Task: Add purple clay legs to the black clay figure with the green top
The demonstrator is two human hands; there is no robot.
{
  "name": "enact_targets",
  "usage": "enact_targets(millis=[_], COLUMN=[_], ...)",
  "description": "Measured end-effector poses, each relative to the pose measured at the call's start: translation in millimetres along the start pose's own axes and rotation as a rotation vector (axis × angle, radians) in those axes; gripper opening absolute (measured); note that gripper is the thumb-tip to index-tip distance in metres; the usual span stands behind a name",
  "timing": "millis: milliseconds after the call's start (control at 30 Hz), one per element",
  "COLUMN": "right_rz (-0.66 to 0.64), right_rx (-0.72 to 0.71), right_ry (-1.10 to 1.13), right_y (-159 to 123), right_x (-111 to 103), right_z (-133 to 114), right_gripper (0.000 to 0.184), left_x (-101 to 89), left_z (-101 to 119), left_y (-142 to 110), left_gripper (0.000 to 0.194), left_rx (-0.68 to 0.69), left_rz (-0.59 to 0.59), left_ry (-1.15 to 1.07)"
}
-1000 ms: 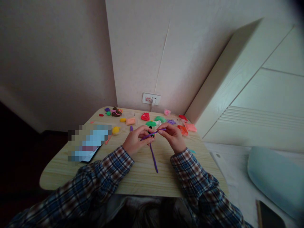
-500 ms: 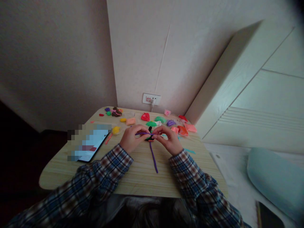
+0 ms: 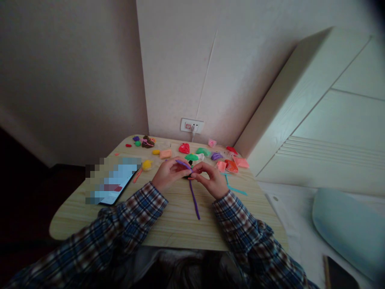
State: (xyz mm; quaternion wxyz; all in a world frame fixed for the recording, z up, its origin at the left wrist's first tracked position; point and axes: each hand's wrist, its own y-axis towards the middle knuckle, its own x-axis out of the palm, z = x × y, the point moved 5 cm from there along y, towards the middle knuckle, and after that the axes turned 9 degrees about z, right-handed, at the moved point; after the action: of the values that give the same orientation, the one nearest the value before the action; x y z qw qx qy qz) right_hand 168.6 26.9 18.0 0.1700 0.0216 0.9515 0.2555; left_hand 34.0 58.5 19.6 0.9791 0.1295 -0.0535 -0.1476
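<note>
Between my two hands is a thin purple clay strip [image 3: 183, 164]. My left hand [image 3: 169, 173] pinches it with thumb and fingers, and its free end slants up over the fingers. My right hand [image 3: 211, 179] is pinched at the strip's other end, fingertips close to the left thumb. Behind and below the fingertips lies a black clay piece [image 3: 188, 177], mostly hidden. A second purple clay strip [image 3: 195, 200] runs from it toward me along the table. A green clay piece [image 3: 191, 157] sits just beyond my fingertips.
On the wooden table [image 3: 168, 228], a tablet [image 3: 120, 182] lies at left. Bagged clay lumps, including red [image 3: 184, 148], purple [image 3: 216, 156] and orange [image 3: 231, 165], line the back. Thin turquoise strips [image 3: 237, 190] lie right of my right hand. A wall socket [image 3: 192, 125] is behind.
The purple strip in my hands has gone from nearly level to slanting, its left end higher. My right hand has shifted slightly left and down, uncovering more of the turquoise strips.
</note>
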Motion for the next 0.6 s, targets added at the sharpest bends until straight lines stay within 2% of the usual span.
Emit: enact_targets(millis=[267, 600], right_rz=[0.008, -0.021], right_rx=[0.011, 0.014], right_ry=[0.016, -0.003], right_y=[-1.0, -2.1], right_x=[0.7, 3.3], right_z=[-2.1, -2.0], right_gripper=[0.024, 0.027], left_x=[-1.1, 0.5], left_z=[-1.6, -1.6], left_y=[0.4, -0.4], left_gripper=[0.022, 0.022], left_rx=[-0.047, -0.015], left_rz=[-0.006, -0.027], left_ry=[0.004, 0.027])
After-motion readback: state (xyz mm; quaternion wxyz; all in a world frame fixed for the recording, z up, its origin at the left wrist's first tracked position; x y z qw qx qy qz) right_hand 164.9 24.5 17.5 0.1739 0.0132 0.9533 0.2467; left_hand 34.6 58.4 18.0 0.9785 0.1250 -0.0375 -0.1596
